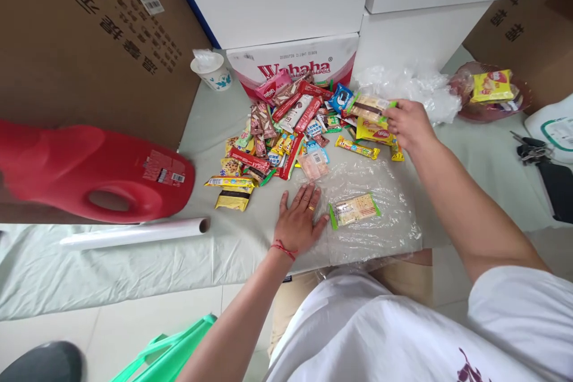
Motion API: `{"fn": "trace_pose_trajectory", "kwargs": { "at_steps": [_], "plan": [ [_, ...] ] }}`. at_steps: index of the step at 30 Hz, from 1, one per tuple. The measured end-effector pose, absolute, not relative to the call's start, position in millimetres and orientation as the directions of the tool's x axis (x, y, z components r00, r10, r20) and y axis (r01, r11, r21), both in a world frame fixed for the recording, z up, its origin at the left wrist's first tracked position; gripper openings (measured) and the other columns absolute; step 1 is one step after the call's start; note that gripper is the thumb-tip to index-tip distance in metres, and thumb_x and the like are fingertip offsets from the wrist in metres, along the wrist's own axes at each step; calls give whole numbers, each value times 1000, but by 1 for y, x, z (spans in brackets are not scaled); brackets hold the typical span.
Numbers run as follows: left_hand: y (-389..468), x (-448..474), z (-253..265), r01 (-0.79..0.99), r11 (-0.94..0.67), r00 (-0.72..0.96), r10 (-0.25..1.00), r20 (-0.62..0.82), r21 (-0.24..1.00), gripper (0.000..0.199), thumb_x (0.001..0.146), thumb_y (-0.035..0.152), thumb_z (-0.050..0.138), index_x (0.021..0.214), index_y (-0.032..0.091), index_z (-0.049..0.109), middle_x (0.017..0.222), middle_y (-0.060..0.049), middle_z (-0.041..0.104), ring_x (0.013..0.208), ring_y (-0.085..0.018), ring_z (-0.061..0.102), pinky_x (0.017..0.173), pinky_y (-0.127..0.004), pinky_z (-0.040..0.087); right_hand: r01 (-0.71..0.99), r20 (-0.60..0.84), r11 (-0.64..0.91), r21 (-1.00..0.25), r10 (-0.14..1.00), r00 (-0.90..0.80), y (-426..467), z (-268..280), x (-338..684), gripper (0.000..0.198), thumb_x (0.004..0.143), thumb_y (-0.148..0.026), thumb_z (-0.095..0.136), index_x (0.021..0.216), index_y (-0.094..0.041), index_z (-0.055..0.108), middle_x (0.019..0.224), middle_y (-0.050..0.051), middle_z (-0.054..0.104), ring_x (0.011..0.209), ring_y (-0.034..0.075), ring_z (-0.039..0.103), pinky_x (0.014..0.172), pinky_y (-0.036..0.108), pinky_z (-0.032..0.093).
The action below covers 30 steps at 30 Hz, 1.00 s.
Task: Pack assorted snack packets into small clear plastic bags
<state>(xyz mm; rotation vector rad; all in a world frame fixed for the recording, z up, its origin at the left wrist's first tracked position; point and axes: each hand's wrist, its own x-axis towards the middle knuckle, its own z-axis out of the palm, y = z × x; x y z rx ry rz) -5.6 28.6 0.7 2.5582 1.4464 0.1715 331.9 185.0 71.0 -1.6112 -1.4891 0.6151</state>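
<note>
Maybe the cracker packet [367, 107], at the snack pile's [297, 114] right edge, could slip, because your right hand [409, 125] pinches only its end; your left hand [299, 221] lies flat (fingers spread).

We find the snack pile [298, 113] in front of a carton [304, 51], a jug [102, 161] left, a bowl [483, 112] far right, and nearer us, one cracker packet [355, 210] on a plastic sheet [396, 215]

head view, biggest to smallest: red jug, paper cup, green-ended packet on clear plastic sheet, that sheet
1. Red jug
2. Clear plastic sheet
3. Paper cup and packet: too alike to rank
</note>
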Motion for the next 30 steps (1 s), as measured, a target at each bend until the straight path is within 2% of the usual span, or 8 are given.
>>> {"fn": "trace_pose_trajectory", "kwargs": {
  "at_steps": [2,5,9,12,16,21,23,30],
  "plan": [
    [29,-6,0,833,-506,518,856,10,225,68,103,57,38,163,23,36,169,-10,34,158,-30,31,130,-59,13,446,53,-16,-895,989,141,141,81,335,29,91,-44,62,101,-17,67,64,-3,53,47,8,34,44,24,29],
    [29,-6,-1,830,-512,523,852,11,223,69,104,56,36,162,21,36,169,-9,32,158,-30,31,130,-60,12,154,-309,-292,-944,946,-100,77,87,328,34,72,-38,81,96,-17,70,70,-2,61,46,5,32,43,21,23],
    [28,-5,0,834,-508,520,854,2,216,68,104,56,35,162,19,36,170,-8,30,158,-28,29,130,-60,10,169,-469,-438,-883,817,-335,33,72,307,34,77,-41,75,101,-17,72,80,1,67,52,7,40,47,21,28],
    [27,-4,1,837,-505,517,856,-3,212,68,104,55,36,162,19,36,170,-9,30,158,-28,30,130,-61,10,479,-418,-241,-844,856,-306,30,58,301,34,87,-43,64,107,-17,72,85,3,67,65,14,53,57,25,42],
    [28,-5,1,834,-508,520,854,-4,214,68,104,53,38,162,19,37,169,-10,31,158,-29,30,130,-61,11,865,-166,68,-498,971,-172,32,61,296,50,92,-43,65,133,-17,65,122,16,64,98,28,64,85,39,52],
    [28,-4,2,832,-517,527,850,1,199,67,103,52,39,162,19,36,169,-11,32,157,-30,31,129,-61,12,699,-7,579,-419,768,-641,26,64,276,70,84,-41,80,147,-21,57,148,16,55,142,38,40,117,55,33],
    [28,-4,2,835,-516,526,851,-1,190,67,103,51,39,162,19,37,169,-11,33,157,-30,32,129,-61,12,679,-19,628,-381,729,-684,23,57,268,67,83,-36,81,144,-17,59,143,17,60,146,39,34,120,58,26],
    [28,-3,2,843,-510,520,854,-12,172,68,103,53,38,163,20,34,169,-11,32,158,-30,30,129,-61,13,781,-49,543,-308,811,-583,16,46,258,56,87,-31,75,137,-12,60,129,19,63,133,36,45,114,52,31]
  ]
}}
